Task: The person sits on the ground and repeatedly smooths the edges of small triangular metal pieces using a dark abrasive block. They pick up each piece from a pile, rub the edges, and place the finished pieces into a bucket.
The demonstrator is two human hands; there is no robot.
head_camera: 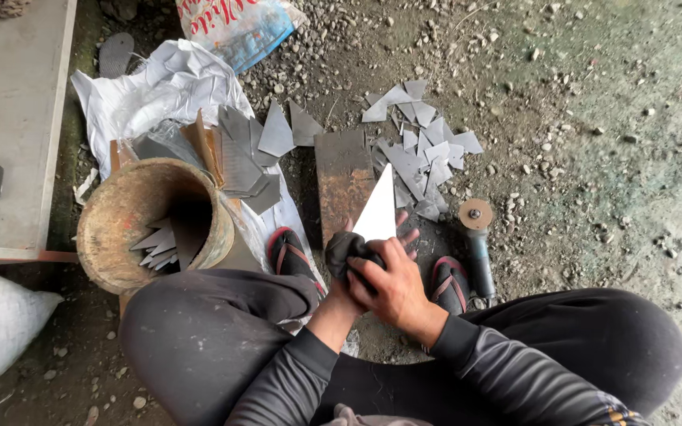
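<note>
I squat on gravel ground with both hands together in front of my knees. My right hand (392,285) is closed on a dark cloth (346,248) and presses it against the base of a pale, pointed triangular metal piece (379,211). Most of my left hand (409,234) is hidden under the right one. Its fingertips show behind the triangle's right edge, holding the piece from below. The triangle points away from me, over a rusty flat metal block (343,177).
A rusty bucket (124,217) at the left holds several cut metal pieces. More grey triangles lie on white sacking (159,87) and scattered on the ground (428,146). An angle grinder (477,237) lies by my right sandal (449,282). A concrete slab (9,118) sits at the far left.
</note>
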